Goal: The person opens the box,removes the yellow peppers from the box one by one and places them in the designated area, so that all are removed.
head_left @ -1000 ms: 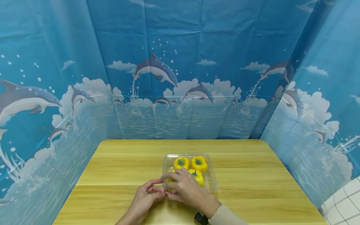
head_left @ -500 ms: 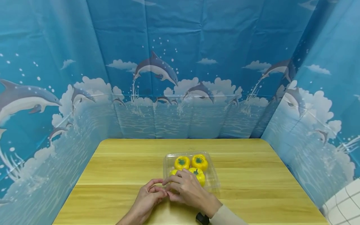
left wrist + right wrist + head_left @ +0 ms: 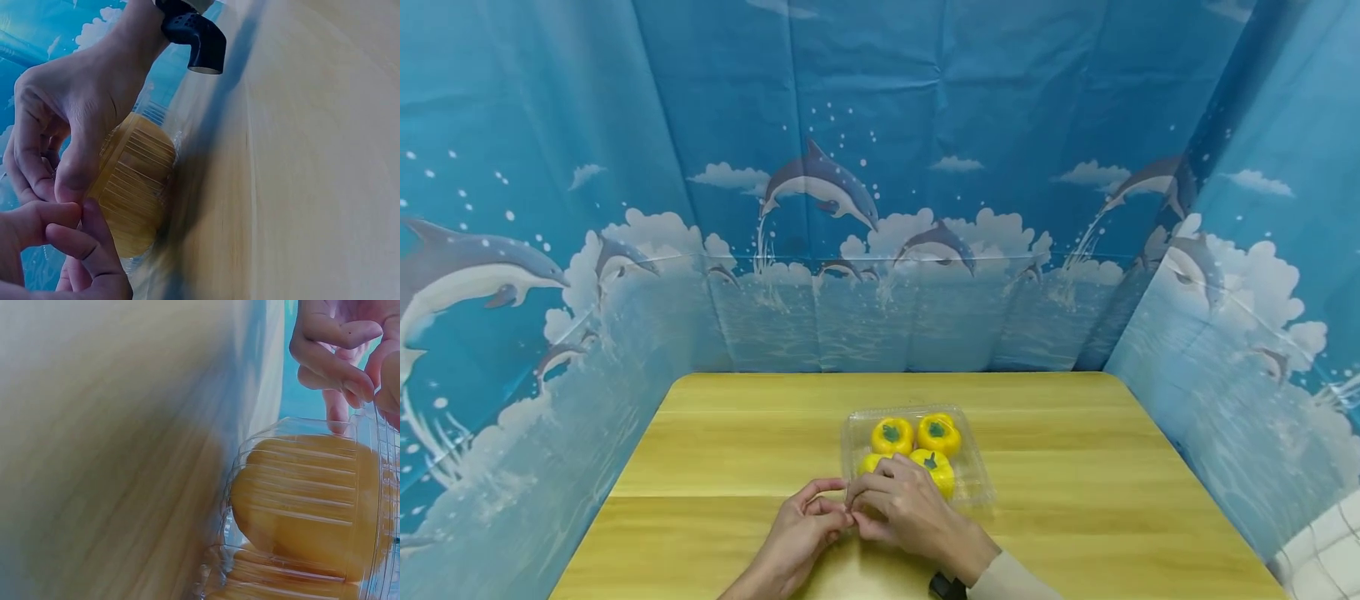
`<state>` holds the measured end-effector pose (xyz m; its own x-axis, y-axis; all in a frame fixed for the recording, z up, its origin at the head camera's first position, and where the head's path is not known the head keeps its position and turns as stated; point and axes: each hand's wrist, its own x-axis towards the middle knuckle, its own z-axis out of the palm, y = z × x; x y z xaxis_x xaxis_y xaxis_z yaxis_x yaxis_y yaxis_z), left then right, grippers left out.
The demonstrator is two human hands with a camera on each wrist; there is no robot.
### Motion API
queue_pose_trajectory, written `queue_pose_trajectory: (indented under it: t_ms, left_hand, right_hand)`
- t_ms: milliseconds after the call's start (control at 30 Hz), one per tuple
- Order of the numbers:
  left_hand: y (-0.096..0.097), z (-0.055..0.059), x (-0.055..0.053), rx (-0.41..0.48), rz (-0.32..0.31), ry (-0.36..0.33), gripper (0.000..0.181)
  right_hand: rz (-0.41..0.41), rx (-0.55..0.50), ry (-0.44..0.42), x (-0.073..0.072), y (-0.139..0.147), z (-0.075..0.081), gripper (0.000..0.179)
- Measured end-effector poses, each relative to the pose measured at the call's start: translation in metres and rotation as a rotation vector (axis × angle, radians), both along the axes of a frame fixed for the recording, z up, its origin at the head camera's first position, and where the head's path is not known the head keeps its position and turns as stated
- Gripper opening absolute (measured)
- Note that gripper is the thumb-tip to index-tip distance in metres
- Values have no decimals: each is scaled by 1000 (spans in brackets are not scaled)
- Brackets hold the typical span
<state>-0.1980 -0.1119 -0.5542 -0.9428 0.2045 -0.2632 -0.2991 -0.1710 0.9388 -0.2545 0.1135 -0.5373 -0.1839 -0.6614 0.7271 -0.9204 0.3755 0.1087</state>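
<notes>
Compared with half a second ago, the counter (image 3: 715,450), the container and both hands sit a little more to the right in the head view, while their arrangement together stays almost the same. At the far left begins one blue backdrop (image 3: 820,317) with dolphins and clouds, which goes behind the counter to the right side.

The left hand (image 3: 802,531) has its thumb and fingers bent and pinches the edge at the near left corner of the container. Next comes this one clear plastic container (image 3: 976,471), lying on the counter. It holds four yellow fruits, two in the far row and two in the near row: the near left fruit (image 3: 869,463), partly hidden by fingers, the far left fruit (image 3: 892,446), the near right fruit (image 3: 944,478) and the far right fruit (image 3: 951,442). Three green tops (image 3: 891,432) are visible.

The right hand (image 3: 910,510) reaches over the front of the container and pinches the same corner, its fingertips meeting those of the left hand. On its wrist are one black device (image 3: 947,587) and one pale sleeve (image 3: 1011,578).
</notes>
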Motion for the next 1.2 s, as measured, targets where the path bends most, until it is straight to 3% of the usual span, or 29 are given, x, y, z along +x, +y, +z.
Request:
queue_pose_trajectory:
  t_ms: [267, 567, 1200]
  left_hand:
    - [3, 2, -2, 52, 11, -7, 64]
    - [4, 3, -2, 60, 18, -42, 65]
    - [6, -1, 0, 52, 83, -46, 57]
  right_hand:
    - [12, -24, -16, -3, 1, 0, 20]
    - [13, -13, 3, -4, -1, 2, 20]
    - [-8, 21, -4, -2, -2, -2, 17]
